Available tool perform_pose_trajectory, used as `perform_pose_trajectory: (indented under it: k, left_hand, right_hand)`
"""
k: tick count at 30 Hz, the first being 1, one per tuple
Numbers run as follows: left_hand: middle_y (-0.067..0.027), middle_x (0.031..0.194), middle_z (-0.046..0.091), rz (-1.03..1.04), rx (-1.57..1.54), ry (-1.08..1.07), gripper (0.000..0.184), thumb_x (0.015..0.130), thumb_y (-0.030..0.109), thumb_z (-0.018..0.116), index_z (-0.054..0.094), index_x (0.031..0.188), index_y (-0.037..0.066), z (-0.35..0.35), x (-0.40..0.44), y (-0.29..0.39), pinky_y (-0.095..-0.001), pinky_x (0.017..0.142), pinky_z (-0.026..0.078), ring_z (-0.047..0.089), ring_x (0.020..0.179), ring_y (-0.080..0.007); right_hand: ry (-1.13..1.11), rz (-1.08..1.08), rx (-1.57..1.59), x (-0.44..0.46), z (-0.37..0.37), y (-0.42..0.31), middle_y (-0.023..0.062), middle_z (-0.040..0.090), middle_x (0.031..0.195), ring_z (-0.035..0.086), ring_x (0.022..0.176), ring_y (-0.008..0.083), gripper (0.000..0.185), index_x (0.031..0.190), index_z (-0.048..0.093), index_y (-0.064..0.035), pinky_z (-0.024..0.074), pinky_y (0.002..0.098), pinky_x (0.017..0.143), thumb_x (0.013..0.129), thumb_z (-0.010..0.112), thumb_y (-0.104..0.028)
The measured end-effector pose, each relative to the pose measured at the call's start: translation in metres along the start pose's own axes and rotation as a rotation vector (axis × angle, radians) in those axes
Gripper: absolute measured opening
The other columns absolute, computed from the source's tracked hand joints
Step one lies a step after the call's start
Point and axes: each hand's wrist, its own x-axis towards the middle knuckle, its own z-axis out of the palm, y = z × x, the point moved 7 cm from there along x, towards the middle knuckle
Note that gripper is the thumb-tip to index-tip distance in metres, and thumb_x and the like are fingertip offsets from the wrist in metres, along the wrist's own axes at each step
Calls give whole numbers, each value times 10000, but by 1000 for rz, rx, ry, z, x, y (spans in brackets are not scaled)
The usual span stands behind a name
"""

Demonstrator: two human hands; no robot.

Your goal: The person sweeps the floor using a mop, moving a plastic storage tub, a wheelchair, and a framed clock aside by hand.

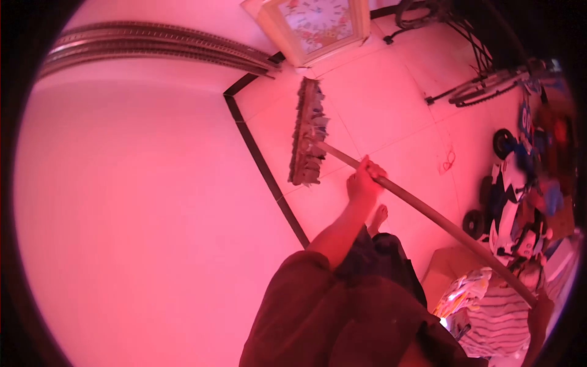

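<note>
A long-handled mop [441, 221] with a wide head of ragged cloth strips slants across the view. Its head is on the tiled floor [391, 104], close to the dark skirting at the wall. My left hand [367, 177] is closed around the lower part of the handle. At the far right, my right hand [540, 309] is at the handle's top end; it is dim and partly cut by the lens edge, but appears wrapped round it. One bare foot [380, 215] shows just below my left hand.
A framed clock [321, 24] leans at the wall beyond the mop head. Curved metal strips [153, 43] run along the upper left wall [140, 202]. A wheelchair-like frame [489, 85] stands upper right. Toy vehicles [504, 189], a cardboard box [449, 266] and striped cloth [498, 318] crowd the right.
</note>
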Motion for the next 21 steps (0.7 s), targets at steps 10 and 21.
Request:
perform_pose_trajectory:
  k: [10,21]
  left_hand:
    - [28,493,423,441,-44,-162,322,892,248,510,395,602,169,83,94,251,-305,485,451,449,453,-143]
    - [-56,637,520,497,-169,-405,155,831,104,471,462,678,82,129,187,380,-372,669,513,531,592,-213]
  right_hand:
    - [145,-204,-197,208,-148,-200,172,573,1000,566,864,399,540,1232,473,-94,440,476,704,715,560,39]
    - [646,-1016,-591,371,-320,-530,211,649,857,634,766,382,214,1002,571,-41,510,466,652,862,507,-190]
